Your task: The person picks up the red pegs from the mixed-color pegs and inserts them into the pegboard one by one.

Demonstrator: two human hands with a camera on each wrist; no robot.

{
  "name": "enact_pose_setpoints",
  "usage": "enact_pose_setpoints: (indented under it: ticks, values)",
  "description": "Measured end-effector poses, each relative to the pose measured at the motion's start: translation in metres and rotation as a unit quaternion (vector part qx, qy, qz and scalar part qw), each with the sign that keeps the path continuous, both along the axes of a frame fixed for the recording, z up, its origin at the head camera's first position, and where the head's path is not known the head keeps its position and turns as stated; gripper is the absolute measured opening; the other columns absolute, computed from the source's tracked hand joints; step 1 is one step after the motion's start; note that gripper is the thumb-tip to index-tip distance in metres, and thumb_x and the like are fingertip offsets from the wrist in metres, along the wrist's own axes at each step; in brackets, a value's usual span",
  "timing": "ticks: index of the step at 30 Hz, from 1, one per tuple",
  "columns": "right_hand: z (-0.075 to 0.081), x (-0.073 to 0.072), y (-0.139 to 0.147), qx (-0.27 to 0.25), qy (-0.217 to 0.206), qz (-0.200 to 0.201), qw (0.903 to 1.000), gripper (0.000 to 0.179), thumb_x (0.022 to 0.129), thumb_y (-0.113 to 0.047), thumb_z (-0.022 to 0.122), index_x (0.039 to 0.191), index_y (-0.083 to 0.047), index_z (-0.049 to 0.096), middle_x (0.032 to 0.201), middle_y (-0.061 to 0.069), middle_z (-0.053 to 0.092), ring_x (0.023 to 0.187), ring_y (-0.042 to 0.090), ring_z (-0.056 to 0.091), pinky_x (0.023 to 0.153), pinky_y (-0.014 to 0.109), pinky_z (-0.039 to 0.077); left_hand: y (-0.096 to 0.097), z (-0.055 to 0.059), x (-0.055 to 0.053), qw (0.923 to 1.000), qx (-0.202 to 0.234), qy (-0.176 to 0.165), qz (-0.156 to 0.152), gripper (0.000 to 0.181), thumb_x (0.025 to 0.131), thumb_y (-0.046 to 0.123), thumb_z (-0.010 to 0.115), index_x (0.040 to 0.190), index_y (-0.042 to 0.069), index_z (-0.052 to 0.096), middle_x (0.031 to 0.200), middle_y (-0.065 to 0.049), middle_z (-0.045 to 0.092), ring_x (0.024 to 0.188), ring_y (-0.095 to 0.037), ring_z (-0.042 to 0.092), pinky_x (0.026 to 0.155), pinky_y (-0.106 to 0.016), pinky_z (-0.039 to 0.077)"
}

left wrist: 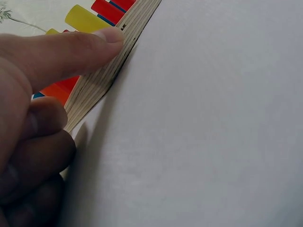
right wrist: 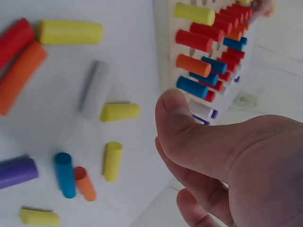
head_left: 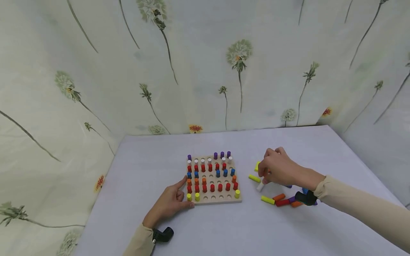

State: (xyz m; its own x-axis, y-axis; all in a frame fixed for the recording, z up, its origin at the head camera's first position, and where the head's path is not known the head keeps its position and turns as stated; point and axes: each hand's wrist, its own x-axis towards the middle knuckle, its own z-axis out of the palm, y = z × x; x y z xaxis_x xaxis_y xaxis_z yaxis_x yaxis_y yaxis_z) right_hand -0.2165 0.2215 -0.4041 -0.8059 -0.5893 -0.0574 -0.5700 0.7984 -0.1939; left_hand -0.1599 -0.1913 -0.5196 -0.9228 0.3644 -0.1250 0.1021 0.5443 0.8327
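Note:
A wooden pegboard filled partly with rows of coloured pegs lies on the table. My left hand holds its near left corner, the index finger along the left side and the thumb at the front edge. In the left wrist view the thumb presses on the layered wood beside a yellow peg. To the right of the board, my right hand is over loose pegs with its fingers bent downward. No peg shows between its thumb and fingers. A white peg lies close by on the table.
Loose pegs lie scattered on the right, including a yellow peg, a red peg and a purple peg. A white cloth covers the table. Behind it hangs a flower-printed curtain.

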Motion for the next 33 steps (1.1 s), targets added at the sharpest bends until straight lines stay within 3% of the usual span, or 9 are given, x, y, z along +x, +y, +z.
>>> enact_pose_setpoints:
  ticks: [10, 17, 24, 29, 33]
  values:
    - [-0.022, 0.026, 0.027, 0.009, -0.074, -0.014, 0.9971, 0.033, 0.070, -0.027, 0.101, 0.070, -0.035, 0.068, 0.072, -0.019, 0.055, 0.093, 0.012, 0.046, 0.097, 0.058, 0.030, -0.001, 0.000, -0.001, 1.0000, 0.001, -0.008, 0.001, 0.103, 0.086, 0.035, 0.090, 0.167, 0.009, 0.033, 0.062, 0.008, 0.043, 0.055, -0.009, 0.036, 0.056, -0.024, 0.033]
    - [-0.036, 0.033, 0.034, 0.027, -0.076, -0.010, 0.9967, 0.035, 0.064, -0.039, 0.103, 0.072, -0.036, 0.070, 0.069, -0.018, 0.052, 0.093, 0.013, 0.047, 0.099, 0.064, 0.032, -0.001, 0.001, -0.001, 1.0000, 0.002, -0.006, 0.004, 0.102, 0.086, 0.034, 0.090, 0.167, 0.009, 0.033, 0.062, 0.008, 0.043, 0.055, -0.009, 0.036, 0.057, -0.024, 0.033]
    - [-0.049, 0.037, 0.035, 0.033, -0.052, -0.010, 0.9980, 0.041, 0.059, -0.042, 0.104, 0.069, -0.037, 0.065, 0.073, -0.017, 0.051, 0.091, 0.012, 0.046, 0.098, 0.060, 0.033, -0.001, 0.003, -0.001, 0.9998, 0.011, -0.017, 0.007, 0.103, 0.086, 0.033, 0.091, 0.167, 0.008, 0.033, 0.063, 0.007, 0.043, 0.056, -0.009, 0.037, 0.057, -0.024, 0.033]
    - [-0.054, 0.038, 0.034, 0.038, -0.053, -0.021, 0.9977, 0.043, 0.062, -0.036, 0.103, 0.068, -0.037, 0.061, 0.075, -0.013, 0.047, 0.086, 0.010, 0.043, 0.095, 0.057, 0.032, -0.001, 0.003, -0.001, 0.9998, 0.011, -0.014, 0.005, 0.102, 0.086, 0.033, 0.091, 0.167, 0.008, 0.033, 0.062, 0.008, 0.043, 0.056, -0.009, 0.036, 0.056, -0.024, 0.033]
    - [-0.048, 0.038, 0.034, 0.040, -0.058, -0.010, 0.9975, 0.040, 0.067, -0.040, 0.101, 0.067, -0.037, 0.061, 0.069, -0.016, 0.047, 0.086, 0.010, 0.042, 0.093, 0.056, 0.032, -0.002, 0.002, -0.001, 0.9998, 0.012, -0.013, 0.002, 0.102, 0.086, 0.033, 0.090, 0.167, 0.007, 0.033, 0.062, 0.008, 0.042, 0.056, -0.009, 0.035, 0.057, -0.024, 0.032]
